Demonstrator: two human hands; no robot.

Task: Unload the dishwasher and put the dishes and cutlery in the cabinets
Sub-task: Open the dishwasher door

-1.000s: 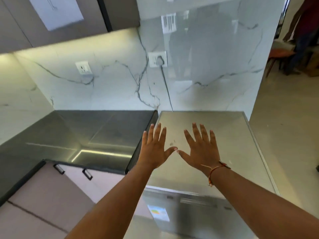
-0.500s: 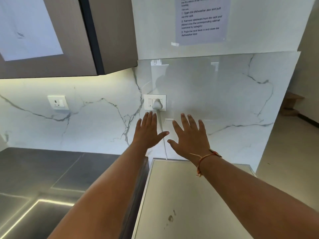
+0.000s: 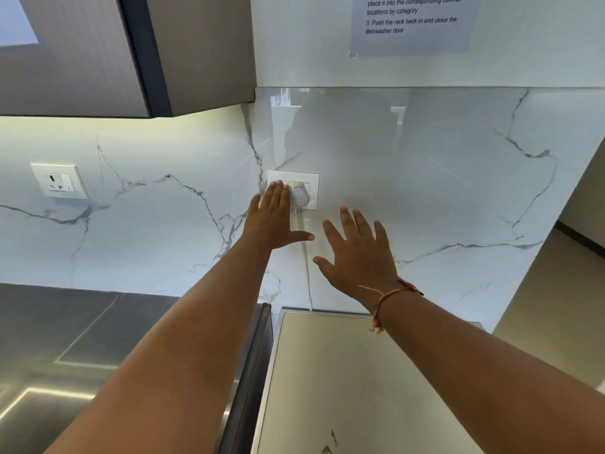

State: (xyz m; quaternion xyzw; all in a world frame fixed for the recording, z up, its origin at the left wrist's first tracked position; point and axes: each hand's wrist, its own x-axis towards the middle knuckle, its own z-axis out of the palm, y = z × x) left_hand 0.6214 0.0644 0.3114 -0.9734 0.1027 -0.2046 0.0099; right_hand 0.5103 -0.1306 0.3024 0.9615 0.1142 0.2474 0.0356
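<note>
**Desk:** Where do you have the hands?

**Me:** Both are up at the wall. My left hand [image 3: 275, 221] is near the middle of the view. Its fingers [image 3: 278, 194] are straight and side by side, with the tips lying over the left part of the white socket plate [image 3: 294, 176], at 9 o'clock of the plug [image 3: 300, 193]. The thumb sticks out toward 3 o'clock, across the cord [image 3: 306, 263]. It grips nothing.

**Desk:** Why there?

**Me:** My guess is that side of the plate carries the switch for the plug. The cord drops toward 6 o'clock behind the pale appliance top [image 3: 343, 388], which I take to be the dishwasher. Flat fingers suit pushing a rocker, not pulling a plug. Whether they are actually pressing, I cannot tell.

**Desk:** And the right?

**Me:** My right hand [image 3: 360, 257] hangs at 4 o'clock of the plate, apart from it. Its fingers [image 3: 347, 221] are straight and fanned apart, empty, with the palm toward the marble backsplash [image 3: 458, 175]. I read it as a spare hand, clear of the cord.

**Desk:** Any dishes?

**Me:** None in view, and no cutlery. The dishwasher shows only its top, at 6 o'clock, and its door is out of frame. An upper cabinet [image 3: 82, 60] sits at 10 o'clock, and the dark desk [image 3: 65, 339] at 8 o'clock. A taped sheet [image 3: 412, 24] at 1 o'clock mentions pushing the rack back and closing the door.

**Desk:** Progress?

**Me:** I'd judge the unloading hasn't started. The next move calls for bringing both hands down to the door.
</note>
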